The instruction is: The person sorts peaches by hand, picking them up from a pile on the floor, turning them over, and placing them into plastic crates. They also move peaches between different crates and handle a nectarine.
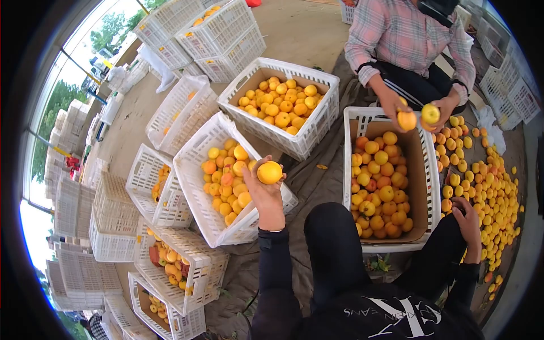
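A yellow-orange fruit rests in my left hand, palm up, over the right rim of a tilted white crate holding similar fruit. My right hand lies by my right knee, near the loose fruit pile; its fingers are partly bent, and nothing shows in them. Between my left hand and my right hand stands a cardboard-lined white crate with many fruits. Across from me a co-worker's hands hold several fruits above that crate's far right corner.
Another lined crate of fruit stands ahead. More crates with fruit line the left side, with stacked crates behind. A person in a plaid shirt sits opposite. Dark cloth covers the ground.
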### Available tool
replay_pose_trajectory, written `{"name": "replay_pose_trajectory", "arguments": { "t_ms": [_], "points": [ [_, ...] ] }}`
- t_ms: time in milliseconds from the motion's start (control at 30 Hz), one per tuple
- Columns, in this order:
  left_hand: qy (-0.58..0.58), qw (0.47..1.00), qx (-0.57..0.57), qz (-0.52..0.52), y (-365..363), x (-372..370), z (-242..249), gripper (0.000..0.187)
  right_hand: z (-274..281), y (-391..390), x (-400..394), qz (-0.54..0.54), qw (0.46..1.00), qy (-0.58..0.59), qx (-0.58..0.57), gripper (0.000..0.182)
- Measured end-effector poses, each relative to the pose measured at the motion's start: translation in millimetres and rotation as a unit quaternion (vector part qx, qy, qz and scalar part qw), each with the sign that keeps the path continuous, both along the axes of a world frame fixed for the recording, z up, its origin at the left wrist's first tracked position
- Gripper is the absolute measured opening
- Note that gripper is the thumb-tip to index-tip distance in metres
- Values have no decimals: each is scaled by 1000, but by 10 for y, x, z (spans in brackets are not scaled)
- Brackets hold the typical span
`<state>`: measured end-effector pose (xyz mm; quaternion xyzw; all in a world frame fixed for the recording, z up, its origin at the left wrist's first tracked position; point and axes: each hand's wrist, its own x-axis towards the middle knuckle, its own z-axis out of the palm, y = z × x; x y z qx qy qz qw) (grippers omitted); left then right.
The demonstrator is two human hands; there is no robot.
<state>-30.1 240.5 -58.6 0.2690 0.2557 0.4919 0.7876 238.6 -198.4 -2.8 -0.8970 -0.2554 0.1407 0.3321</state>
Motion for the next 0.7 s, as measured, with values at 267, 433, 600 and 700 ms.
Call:
{"name": "replay_pose_trajectory", "arguments": {
  "t_ms": [267, 433, 600, 700],
  "points": [
    [92, 979, 167, 74, -43, 349, -143, 28, 35, 21, 12, -11, 1000, 22, 20, 29],
    [67, 982, 161, 69, -126, 387, -58, 47, 46, 45, 38, -13, 999, 40, 16, 29],
    [32, 978, 194, 69, -135, 321, -22, 54, 7, 38, 39, -15, 998, 52, 35, 30],
    [53, 990, 120, 54, -136, 323, -35, 49, 20, 19, 47, -8, 998, 44, 33, 30]
  ]
}}
